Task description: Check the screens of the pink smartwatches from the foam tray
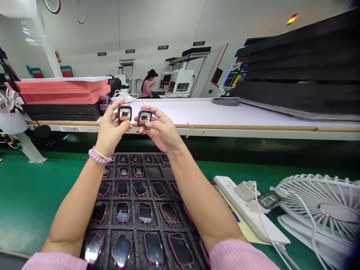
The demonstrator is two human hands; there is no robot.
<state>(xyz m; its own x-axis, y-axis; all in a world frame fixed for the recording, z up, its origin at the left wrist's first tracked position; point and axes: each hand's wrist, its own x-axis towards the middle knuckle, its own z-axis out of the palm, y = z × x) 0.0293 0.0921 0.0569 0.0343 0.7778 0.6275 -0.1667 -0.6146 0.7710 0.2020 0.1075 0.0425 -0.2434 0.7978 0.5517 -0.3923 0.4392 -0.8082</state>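
Note:
My left hand (110, 129) is raised and pinches a small purple-framed watch body (124, 113) with a lit screen. My right hand (161, 129) grips a second lit watch body (144, 117) right beside it, the two almost touching. Both are held up above a black foam tray (153, 172) on the green bench, whose pockets hold several more purple watch bodies (123, 212) with dark screens. A beaded bracelet and a bangle circle my left wrist.
A white power strip (229, 191) with plugs and cables lies right of the tray, and a white fan (323, 210) lies beyond it. A white shelf (225, 112) ahead carries pink and black foam stacks (62, 93). Another person (147, 85) works far back.

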